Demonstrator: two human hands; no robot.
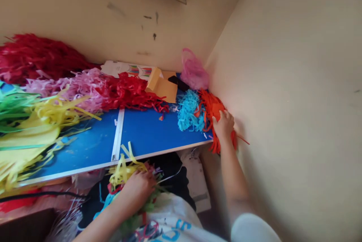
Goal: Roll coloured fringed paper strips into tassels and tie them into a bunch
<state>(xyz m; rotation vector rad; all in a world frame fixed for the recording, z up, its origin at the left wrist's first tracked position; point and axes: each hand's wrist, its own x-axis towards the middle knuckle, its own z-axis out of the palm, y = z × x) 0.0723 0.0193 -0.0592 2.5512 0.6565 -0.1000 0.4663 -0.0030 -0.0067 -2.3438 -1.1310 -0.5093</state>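
My right hand (224, 124) reaches to the table's right end, its fingers closed on a pile of orange fringed crepe paper (213, 102). Some orange strips hang over the table edge beside the wall. Touching that pile on its left is a light-blue fringed paper bunch (189, 111). Low in front of my body, my left hand (143, 181) curls over a bundle of multicoloured paper strips (124, 172), with yellow, blue, red and green showing. Its fingertips are partly buried in the strips.
The blue table (152, 130) carries red fringe (127, 91), pink fringe (87, 85), yellow paper (31, 136), green strips (17, 104) and a dark red heap (42, 59). A pink plastic bag (194, 70) and brown card (164, 87) lie near the corner. Walls close the back and right.
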